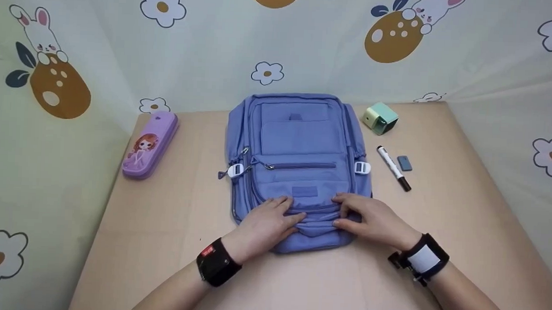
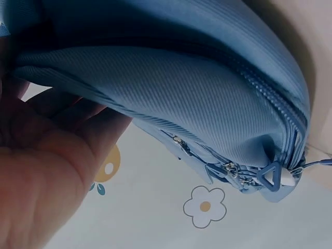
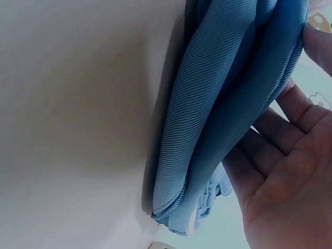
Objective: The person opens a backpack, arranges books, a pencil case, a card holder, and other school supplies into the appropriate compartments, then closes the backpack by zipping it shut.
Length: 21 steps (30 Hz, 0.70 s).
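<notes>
A blue backpack (image 1: 288,137) lies flat, front face up, with zippers and a fabric patch on it. My left hand (image 1: 264,226) rests on its lower front, fingers fairly straight and thumb extended along the pocket folds. On the other side of those folds, my right hand (image 1: 371,219) touches the fabric with index finger and thumb spread apart. In the left wrist view, the left hand's fingers (image 2: 106,127) lie against the bag's curved pocket edge. The right wrist view has the right hand's fingers (image 3: 262,142) along a fabric fold (image 3: 259,78), their tips partly hidden behind it.
A purple pencil case (image 1: 153,145) with a printed doll figure lies at the left of the table (image 1: 176,206). Right of the bag are a green-and-yellow box-shaped object (image 1: 382,117), a capped marker (image 1: 393,168) and a small grey-blue block (image 1: 404,163). A patterned curtain (image 1: 206,45) stands behind.
</notes>
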Motion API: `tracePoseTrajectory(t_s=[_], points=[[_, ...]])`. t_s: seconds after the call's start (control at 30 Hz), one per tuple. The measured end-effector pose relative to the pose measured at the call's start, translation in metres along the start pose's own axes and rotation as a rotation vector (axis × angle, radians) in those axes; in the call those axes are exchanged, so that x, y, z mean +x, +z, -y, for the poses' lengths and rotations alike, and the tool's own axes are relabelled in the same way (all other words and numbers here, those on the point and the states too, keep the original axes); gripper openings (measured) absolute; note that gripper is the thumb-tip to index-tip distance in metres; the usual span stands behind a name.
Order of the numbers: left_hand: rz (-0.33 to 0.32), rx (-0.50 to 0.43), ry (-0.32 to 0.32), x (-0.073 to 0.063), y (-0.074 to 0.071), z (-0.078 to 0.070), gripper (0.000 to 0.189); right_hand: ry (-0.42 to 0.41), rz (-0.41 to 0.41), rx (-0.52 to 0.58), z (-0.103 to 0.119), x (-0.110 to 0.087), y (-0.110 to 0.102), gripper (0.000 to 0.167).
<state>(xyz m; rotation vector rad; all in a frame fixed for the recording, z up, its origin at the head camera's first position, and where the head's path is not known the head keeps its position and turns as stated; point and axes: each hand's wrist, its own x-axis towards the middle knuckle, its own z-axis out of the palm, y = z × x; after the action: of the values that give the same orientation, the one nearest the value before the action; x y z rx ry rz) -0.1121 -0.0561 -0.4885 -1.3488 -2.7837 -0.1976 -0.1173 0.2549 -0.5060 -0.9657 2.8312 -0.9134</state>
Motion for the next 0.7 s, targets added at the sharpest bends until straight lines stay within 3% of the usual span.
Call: tracePoseTrajectory(t_s=[0.13,0.2,0.3,0.37,0.43,0.57,0.7], points=[[-0.002,-0.021,0.005,0.001,0.001,0.001,0.041,0.036,-0.079,0.076,-0.006,-0.002,-0.014,0.013],[0.003,-0.039,0.005,0.001,0.001,0.002,0.041,0.124,-0.158,0.084,-0.011,0.000,-0.027,0.014],[0.014,-0.062,0.000,0.001,-0.001,0.003,0.041,0.323,-0.239,0.074,-0.024,0.007,-0.049,0.020],[0.022,-0.071,-0.003,0.001,-0.002,0.004,0.041,0.431,-0.215,0.080,-0.035,0.013,-0.062,0.026],[0.032,-0.078,-0.008,0.001,-0.004,0.005,0.042,0.488,-0.137,0.097,-0.046,0.019,-0.070,0.031],[0.055,-0.098,-0.010,0.003,-0.006,0.006,0.041,0.500,0.016,0.139,-0.064,0.034,-0.069,0.039],[0.069,-0.108,-0.015,0.003,-0.008,0.007,0.041,0.525,0.028,0.240,-0.074,0.051,-0.061,0.042]])
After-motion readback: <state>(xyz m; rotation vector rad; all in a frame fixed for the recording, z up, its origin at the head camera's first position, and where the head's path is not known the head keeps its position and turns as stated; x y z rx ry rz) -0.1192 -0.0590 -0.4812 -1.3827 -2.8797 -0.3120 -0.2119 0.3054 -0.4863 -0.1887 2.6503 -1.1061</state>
